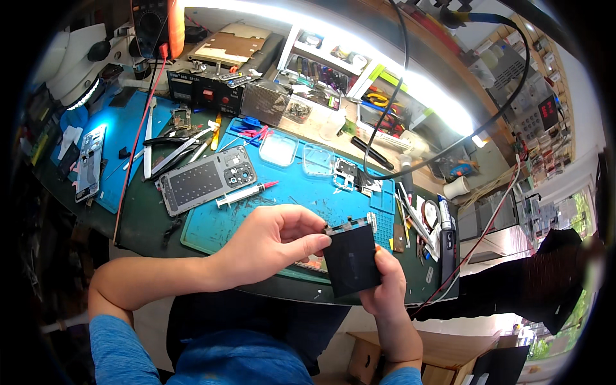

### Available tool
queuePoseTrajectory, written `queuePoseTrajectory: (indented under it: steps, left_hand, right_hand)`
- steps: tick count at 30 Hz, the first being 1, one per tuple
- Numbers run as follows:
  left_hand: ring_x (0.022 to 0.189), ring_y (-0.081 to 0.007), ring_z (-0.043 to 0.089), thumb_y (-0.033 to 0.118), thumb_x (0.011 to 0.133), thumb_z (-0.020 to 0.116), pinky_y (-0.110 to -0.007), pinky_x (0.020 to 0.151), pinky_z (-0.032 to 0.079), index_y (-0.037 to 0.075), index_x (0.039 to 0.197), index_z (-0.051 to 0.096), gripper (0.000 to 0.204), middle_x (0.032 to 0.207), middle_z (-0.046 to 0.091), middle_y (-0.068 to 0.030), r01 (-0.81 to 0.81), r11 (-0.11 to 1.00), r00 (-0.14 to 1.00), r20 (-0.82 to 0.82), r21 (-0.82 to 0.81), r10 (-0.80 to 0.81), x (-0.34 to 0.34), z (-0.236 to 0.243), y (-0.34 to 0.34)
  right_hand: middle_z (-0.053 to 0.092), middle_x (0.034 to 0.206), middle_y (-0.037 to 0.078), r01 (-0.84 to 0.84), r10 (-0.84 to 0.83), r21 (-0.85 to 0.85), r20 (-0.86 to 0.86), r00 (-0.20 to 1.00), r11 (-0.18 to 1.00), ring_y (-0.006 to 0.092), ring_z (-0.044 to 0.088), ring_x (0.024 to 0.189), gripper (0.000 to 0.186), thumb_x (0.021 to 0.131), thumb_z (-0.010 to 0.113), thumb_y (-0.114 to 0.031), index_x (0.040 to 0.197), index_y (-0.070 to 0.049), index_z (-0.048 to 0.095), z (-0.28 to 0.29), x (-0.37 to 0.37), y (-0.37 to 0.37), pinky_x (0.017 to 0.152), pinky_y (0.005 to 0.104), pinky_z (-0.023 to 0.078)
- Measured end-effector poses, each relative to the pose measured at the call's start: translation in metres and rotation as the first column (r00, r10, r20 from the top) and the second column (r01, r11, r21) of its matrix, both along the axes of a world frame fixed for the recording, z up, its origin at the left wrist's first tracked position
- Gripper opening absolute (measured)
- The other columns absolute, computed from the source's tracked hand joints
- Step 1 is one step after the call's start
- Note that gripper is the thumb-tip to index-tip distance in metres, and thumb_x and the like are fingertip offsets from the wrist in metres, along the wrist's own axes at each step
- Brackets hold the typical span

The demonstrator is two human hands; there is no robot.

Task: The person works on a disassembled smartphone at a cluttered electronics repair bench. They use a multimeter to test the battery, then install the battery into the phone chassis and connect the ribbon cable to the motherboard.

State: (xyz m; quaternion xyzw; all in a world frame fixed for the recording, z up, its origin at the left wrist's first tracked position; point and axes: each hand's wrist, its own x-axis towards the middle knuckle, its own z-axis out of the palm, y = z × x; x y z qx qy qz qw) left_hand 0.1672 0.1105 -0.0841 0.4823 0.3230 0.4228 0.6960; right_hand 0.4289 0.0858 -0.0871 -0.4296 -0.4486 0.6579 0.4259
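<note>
In the head view, I hold a flat black battery (350, 263) with a narrow connector strip (350, 223) along its top. My left hand (282, 247) pinches its upper-left corner with thumb and curled fingers, and my right hand (385, 282) grips its right edge from below. Both are over the front of the blue mat (218, 228). Behind my hands lie a grey phone frame (199, 179), a syringe (240, 194), two clear plastic boxes (276, 149) and some small metal phone parts (346, 176).
Tools (183, 144) crowd the back left beside another phone (90, 167), a multimeter (157, 25) and a bench instrument (202, 93). Tweezers and pens (423, 228) lie at the right edge. Cables (449, 154) hang over the bench; a dark draped object (526, 276) is beyond the right edge.
</note>
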Motion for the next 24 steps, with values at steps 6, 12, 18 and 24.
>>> queuePoseTrajectory:
  steps: [6, 12, 18, 24]
  left_hand:
    - [0.096, -0.0119, 0.075, 0.007, 0.105, 0.075, -0.028, 0.08, 0.062, -0.001, 0.123, 0.074, 0.02, 0.11, 0.079, -0.0067, -0.038, 0.981, 0.991, -0.115, 0.191, 0.061, -0.005, 0.002, -0.003]
    - [0.084, -0.0182, 0.078, 0.007, 0.1, 0.077, -0.031, 0.068, 0.062, 0.0, 0.108, 0.079, 0.011, 0.101, 0.079, -0.0121, -0.015, 0.773, 0.876, -0.364, 0.634, 0.315, -0.008, -0.001, -0.003]
    - [0.084, -0.022, 0.077, 0.003, 0.094, 0.079, -0.033, 0.071, 0.062, 0.001, 0.103, 0.078, 0.009, 0.099, 0.078, -0.0094, 0.058, 0.704, 0.815, -0.441, 0.708, 0.375, -0.008, -0.004, 0.001]
    - [0.081, -0.0242, 0.075, 0.005, 0.089, 0.082, -0.034, 0.071, 0.061, 0.002, 0.097, 0.076, 0.011, 0.094, 0.075, -0.0089, 0.056, 0.642, 0.785, -0.431, 0.765, 0.445, -0.007, -0.007, 0.002]
  right_hand:
    - [0.077, 0.113, 0.007, -0.095, 0.023, 0.309, 0.229, 0.973, 0.946, 0.0066, 0.067, 0.097, 0.04, 0.107, 0.074, -0.01, 0.143, 0.005, 0.066, 0.004, -0.002, -0.009, 0.086, 0.0226, 0.052]
    - [0.075, 0.098, 0.004, -0.156, -0.056, 0.444, 0.429, 0.901, 0.882, 0.0064, 0.063, 0.081, 0.036, 0.102, 0.078, -0.008, 0.135, 0.005, 0.072, -0.001, -0.004, -0.01, 0.072, 0.0244, 0.05]
    - [0.073, 0.091, 0.007, -0.184, -0.136, 0.522, 0.515, 0.846, 0.833, 0.0088, 0.061, 0.074, 0.037, 0.097, 0.08, -0.005, 0.132, 0.004, 0.074, -0.005, -0.005, -0.009, 0.067, 0.0255, 0.049]
    - [0.073, 0.09, 0.007, -0.182, -0.149, 0.531, 0.521, 0.841, 0.828, 0.0092, 0.06, 0.074, 0.037, 0.097, 0.08, -0.006, 0.132, 0.004, 0.074, -0.004, -0.01, -0.009, 0.067, 0.0257, 0.048]
